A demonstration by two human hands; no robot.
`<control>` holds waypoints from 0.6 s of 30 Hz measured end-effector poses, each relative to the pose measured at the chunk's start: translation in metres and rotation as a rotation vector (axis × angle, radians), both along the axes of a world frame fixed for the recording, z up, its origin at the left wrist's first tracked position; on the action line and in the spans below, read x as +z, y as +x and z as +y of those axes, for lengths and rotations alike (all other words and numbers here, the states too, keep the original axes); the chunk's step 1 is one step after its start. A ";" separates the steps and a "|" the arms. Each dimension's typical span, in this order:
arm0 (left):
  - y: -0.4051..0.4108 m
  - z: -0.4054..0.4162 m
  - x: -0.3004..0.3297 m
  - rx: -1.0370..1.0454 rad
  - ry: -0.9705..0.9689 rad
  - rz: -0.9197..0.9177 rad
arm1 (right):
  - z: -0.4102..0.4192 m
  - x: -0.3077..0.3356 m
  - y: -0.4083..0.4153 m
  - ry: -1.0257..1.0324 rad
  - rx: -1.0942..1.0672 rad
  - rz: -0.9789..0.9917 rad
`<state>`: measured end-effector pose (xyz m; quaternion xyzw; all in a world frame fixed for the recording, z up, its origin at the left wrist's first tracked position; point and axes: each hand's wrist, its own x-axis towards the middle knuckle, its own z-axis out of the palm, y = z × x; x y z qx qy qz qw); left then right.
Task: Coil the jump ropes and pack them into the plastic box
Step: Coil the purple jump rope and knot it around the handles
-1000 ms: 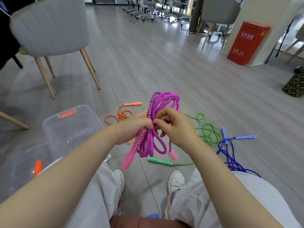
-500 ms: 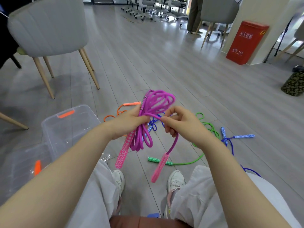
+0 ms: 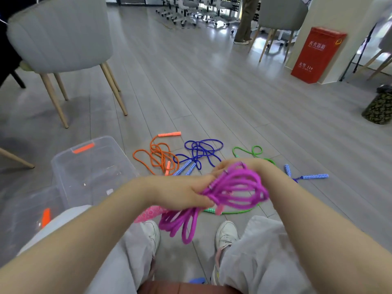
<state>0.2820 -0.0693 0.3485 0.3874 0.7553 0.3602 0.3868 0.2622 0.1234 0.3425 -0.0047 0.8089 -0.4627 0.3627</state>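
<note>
Right now your left hand (image 3: 182, 194) grips the coiled purple jump rope (image 3: 231, 192) mid-frame, above your shoes; your right hand (image 3: 244, 166) sits behind the loops (its fingers are hidden, so I cannot tell its grip). At left, the plastic box (image 3: 70, 166) stands on the floor.

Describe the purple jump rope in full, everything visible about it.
The purple jump rope is a bright magenta cord, smooth and flexible in look, gathered into several loops. The left hand grips the bundle near its middle; the right hand sits behind the upper loops, its grip hidden. One fan of loops spreads rightward, another hangs down between the person's knees above the floor. A pink patterned handle juts out below the left hand; a second pink handle shows beneath the loops. The rope is motion-blurred and not in the plastic box.
</note>
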 end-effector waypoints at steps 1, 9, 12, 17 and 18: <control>0.003 0.006 -0.006 -0.093 -0.093 0.152 | -0.001 0.001 -0.004 0.059 0.108 0.006; -0.014 0.004 -0.042 0.014 -0.533 0.602 | -0.010 0.018 -0.027 0.378 0.161 0.352; -0.021 0.004 -0.048 0.109 -0.538 0.597 | -0.020 0.021 -0.019 0.418 0.155 0.437; -0.027 0.007 -0.041 0.341 -0.445 0.499 | -0.039 0.031 -0.002 0.474 0.079 0.587; -0.030 0.006 -0.039 0.379 -0.421 0.461 | -0.041 0.031 0.001 0.477 0.075 0.610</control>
